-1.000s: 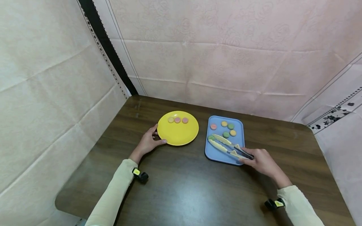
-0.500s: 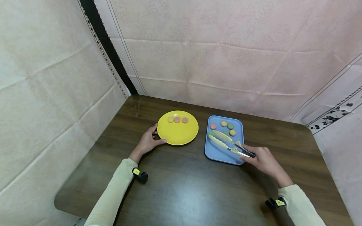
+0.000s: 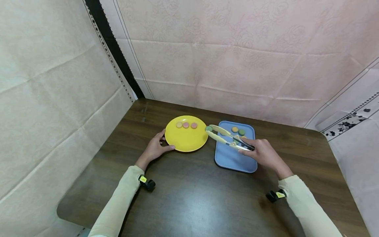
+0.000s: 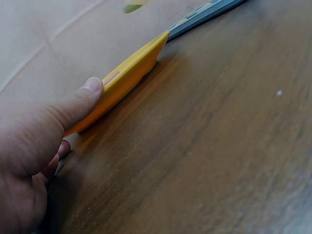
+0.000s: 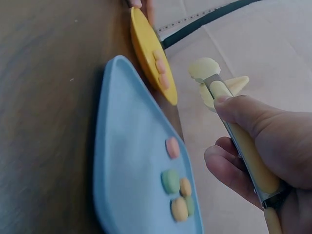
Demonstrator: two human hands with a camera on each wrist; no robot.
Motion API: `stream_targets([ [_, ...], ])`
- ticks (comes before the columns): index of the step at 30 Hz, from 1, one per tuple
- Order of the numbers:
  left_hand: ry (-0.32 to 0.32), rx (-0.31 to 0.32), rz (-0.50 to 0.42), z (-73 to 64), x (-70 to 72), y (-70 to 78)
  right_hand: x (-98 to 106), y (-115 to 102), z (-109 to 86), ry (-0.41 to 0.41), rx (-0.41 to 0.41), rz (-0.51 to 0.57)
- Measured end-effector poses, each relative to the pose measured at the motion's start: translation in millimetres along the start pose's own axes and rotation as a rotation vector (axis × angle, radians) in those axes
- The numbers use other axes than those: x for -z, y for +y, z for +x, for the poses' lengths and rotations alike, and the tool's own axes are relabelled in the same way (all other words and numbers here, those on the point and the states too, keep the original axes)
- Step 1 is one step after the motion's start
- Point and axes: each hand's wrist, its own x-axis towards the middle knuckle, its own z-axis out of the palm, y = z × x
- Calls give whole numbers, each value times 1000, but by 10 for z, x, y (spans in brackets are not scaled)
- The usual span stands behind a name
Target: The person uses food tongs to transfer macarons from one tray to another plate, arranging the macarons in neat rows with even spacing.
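Observation:
My left hand (image 3: 155, 148) holds the left rim of a round yellow plate (image 3: 188, 141), thumb on the edge. On the plate, a yellow macaron (image 3: 179, 124) and two pink macarons (image 3: 193, 125) sit in a row. My right hand (image 3: 265, 153) grips cream-tipped metal tongs (image 3: 216, 136), whose tips hold a green macaron (image 3: 208, 128) at the plate's right edge, raised over the table. Below the tongs lies a blue tray (image 3: 231, 159). The right wrist view shows a pink macaron (image 5: 172, 147), green macarons (image 5: 170, 181) and yellow macarons (image 5: 179, 209) in it.
Plate and tray stand side by side on a dark wooden table (image 3: 183, 187), with a narrow gap between them. Pale patterned cloth (image 3: 225, 72) hangs behind the table's far edge. Each wrist carries a small black camera (image 3: 147, 184).
With the green macaron between the tongs' tips, my right hand has lifted it off the tray and carried it left to the plate's edge. The left hand and plate stay put.

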Motion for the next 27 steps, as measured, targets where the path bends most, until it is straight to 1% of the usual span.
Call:
stream_targets([
  [3,1,4,2,-5,4,4,-7,-80,128,-3,29,-1],
  [10,5,-2,-7,-8,8,10,-58,-226,426,17,146,-46],
  [13,3,-3,-6,-7,6,16,-85,-274,528,18,179,-69],
  [19,3,-1,-4,-5,6,16,-169,-367,715,-3,184,-65],
  [24,1,-8,4,-6,11,12,-289,-445,849,-38,185,-73],
  [27,-1,-3,7,-6,12,12,-373,-477,914,-71,183,-36],
])
